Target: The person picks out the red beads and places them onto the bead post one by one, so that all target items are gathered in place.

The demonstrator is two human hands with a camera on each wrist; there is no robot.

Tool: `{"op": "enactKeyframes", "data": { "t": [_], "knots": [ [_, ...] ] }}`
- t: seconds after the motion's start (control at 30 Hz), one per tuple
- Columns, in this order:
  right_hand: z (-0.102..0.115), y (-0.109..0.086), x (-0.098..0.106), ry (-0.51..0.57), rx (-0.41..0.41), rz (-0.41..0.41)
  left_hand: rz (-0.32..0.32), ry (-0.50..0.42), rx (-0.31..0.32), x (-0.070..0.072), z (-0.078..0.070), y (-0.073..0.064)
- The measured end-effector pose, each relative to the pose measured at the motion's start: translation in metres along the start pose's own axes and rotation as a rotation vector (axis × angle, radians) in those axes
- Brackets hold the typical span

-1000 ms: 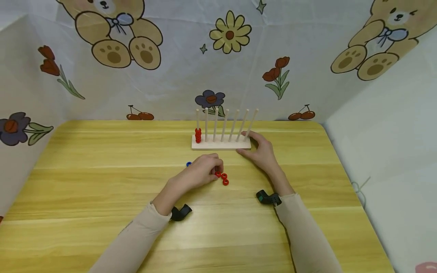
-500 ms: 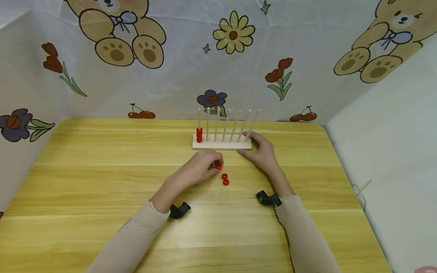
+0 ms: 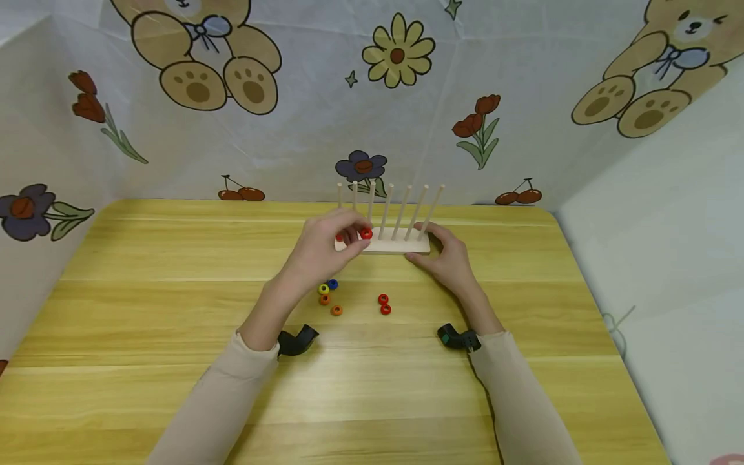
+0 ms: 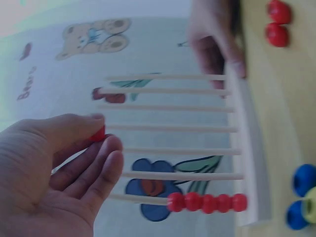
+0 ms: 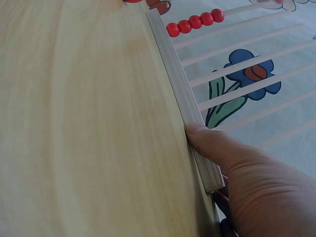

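pale wood forms a long, flat-based rack with seven thin upright pegs, standing near the far edge of a yellow wood-grain table. only the leftmost peg is filled: five small, round red beads sit stacked at its foot, touching one another. the other six pegs are bare.

the person's left hand is raised in front of the rack's left part, thumb and fingertip pinching one more red bead; its remaining fingers curve loosely. that bead appears off the pegs; whether it touches one, i cannot tell. the right hand grips the rack's right end, thumb pressed along the front edge and fingers round the back.

two loose red beads lie touching on the table in front of the rack. farther left, near the left forearm, are blue, yellow and orange beads; the arm may hide others. judging by this, the work seems at an early stage: one peg loaded, three red beads in sight off the pegs, and none of the other colours threaded.
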State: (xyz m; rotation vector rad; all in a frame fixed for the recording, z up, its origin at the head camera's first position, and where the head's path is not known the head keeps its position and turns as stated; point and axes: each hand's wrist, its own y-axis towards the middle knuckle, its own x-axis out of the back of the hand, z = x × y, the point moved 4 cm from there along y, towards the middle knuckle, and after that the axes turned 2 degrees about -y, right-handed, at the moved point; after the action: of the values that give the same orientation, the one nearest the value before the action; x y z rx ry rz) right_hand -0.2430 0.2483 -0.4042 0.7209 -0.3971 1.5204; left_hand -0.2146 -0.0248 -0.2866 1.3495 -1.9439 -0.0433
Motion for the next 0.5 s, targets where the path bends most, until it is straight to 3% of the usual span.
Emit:
{"op": "enactKeyframes", "data": {
  "t": [0.17, 0.3, 0.4, 0.5],
  "knots": [
    [-0.001, 0.000, 0.003, -0.013, 0.002, -0.001, -0.263, -0.065, -0.052, 0.031, -0.009, 0.014],
    [-0.001, 0.002, 0.002, -0.008, 0.007, -0.004, -0.470, -0.067, -0.049, 0.047, -0.010, 0.021],
    [0.000, 0.003, 0.001, 0.001, 0.005, 0.001, -0.536, -0.038, -0.006, 0.051, -0.007, 0.022],
    [-0.001, 0.002, 0.001, -0.004, -0.001, -0.001, -0.518, -0.016, 0.027, 0.047, -0.002, 0.023]
  ]
}}
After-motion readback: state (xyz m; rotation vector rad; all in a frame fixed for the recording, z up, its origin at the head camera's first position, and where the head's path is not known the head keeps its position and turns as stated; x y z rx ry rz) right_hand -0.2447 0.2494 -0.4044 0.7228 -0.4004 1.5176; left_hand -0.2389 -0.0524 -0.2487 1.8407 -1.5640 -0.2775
